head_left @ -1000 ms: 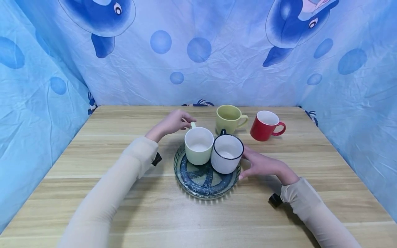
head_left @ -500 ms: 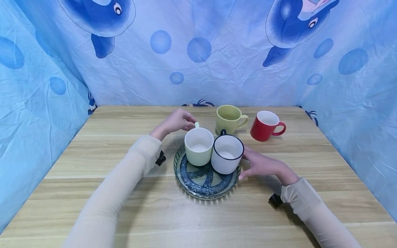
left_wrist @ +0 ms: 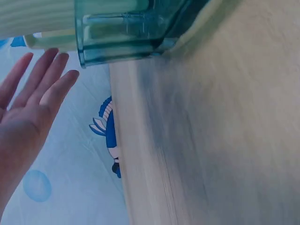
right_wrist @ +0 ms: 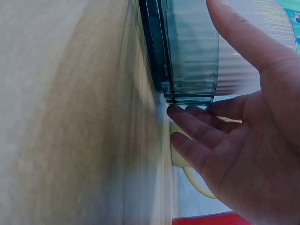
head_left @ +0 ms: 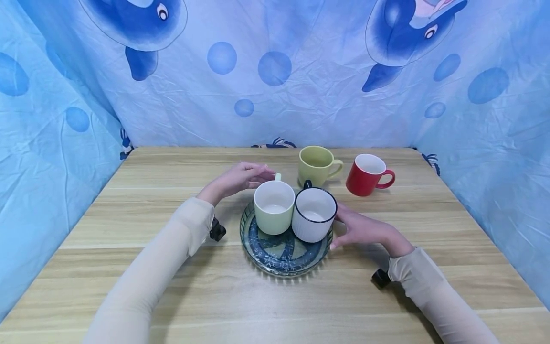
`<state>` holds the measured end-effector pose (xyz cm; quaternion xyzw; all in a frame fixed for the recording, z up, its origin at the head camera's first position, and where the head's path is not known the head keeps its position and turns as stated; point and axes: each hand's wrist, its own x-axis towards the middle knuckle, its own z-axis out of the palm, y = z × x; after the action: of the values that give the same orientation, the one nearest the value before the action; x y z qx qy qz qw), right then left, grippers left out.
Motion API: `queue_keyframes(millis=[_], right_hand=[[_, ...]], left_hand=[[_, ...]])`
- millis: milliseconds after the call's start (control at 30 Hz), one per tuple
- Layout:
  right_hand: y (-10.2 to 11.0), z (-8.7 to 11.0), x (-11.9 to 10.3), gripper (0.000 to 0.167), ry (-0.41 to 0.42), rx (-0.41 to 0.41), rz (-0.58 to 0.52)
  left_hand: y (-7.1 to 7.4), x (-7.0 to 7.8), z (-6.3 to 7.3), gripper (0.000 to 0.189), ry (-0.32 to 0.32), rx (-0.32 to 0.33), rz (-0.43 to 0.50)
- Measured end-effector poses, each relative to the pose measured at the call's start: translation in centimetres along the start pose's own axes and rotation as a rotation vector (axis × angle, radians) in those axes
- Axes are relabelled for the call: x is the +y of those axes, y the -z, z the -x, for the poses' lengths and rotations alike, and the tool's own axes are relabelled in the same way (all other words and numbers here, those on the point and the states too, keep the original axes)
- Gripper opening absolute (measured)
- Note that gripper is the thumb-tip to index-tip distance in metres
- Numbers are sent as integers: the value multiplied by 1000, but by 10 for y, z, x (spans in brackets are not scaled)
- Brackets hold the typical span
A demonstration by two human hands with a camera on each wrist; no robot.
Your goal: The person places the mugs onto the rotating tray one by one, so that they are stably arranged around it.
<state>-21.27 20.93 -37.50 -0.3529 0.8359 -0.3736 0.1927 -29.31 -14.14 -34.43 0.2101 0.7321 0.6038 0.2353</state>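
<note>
A round glass dish with a blue-green pattern (head_left: 283,263) stands mid-table. Inside it are a pale green mug (head_left: 274,220) and, to its right, a white mug with a black rim (head_left: 311,230); both handles point to the back. Behind the pale mug's left side is my left hand (head_left: 240,181), fingers stretched toward the handle. The left wrist view shows that hand's straight, spread fingers (left_wrist: 40,89) just off the dish rim, holding nothing. My right hand (head_left: 365,227) rests against the dish's right side, thumb spread apart from the loosely bent fingers (right_wrist: 206,133).
Behind the dish stands an olive-green mug (head_left: 315,169), its handle to the right. A red mug (head_left: 363,179) with a white inside is further right. Blue dolphin-print cloth (head_left: 275,114) hangs around the back and sides of the wooden table (head_left: 129,229).
My left hand first had its fingertips at the pale green mug's handle; the handle has swung to the right, and the fingers are now straightened. The right hand has stayed put.
</note>
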Motion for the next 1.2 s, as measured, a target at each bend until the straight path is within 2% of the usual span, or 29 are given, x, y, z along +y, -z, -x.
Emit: queue_keyframes(millis=[167,267,367,433,500,600,733,1000,1200], right_hand=[[-1,1,2,108,-3,1,-1],[-1,2,3,109,-13,4,1],[-2,3,4,109,-6,4,-1],[-2,3,5,108,3,3,-1],[-2,3,5,108,7,2,-1],[-2,2,6,107,5,3,6],[-2,2,7,106,9,4,8],[-1,3,6,108,10,1,-7],[0,3,2,107,0,-1,-4]], left_hand=[[1,-3,9,54,-89,-133,-20],[2,-7,13,55,-140,-183,-126],[1,-10,16,70,-173,-235,-198],[0,-10,17,88,-169,-270,-200],[-1,-11,19,106,-140,-306,-158],[-4,-13,20,120,-106,-331,-132],[-7,-16,21,129,-106,-332,-140],[-7,-20,19,118,-126,-296,-118],[-1,-19,17,120,-136,-241,-144]])
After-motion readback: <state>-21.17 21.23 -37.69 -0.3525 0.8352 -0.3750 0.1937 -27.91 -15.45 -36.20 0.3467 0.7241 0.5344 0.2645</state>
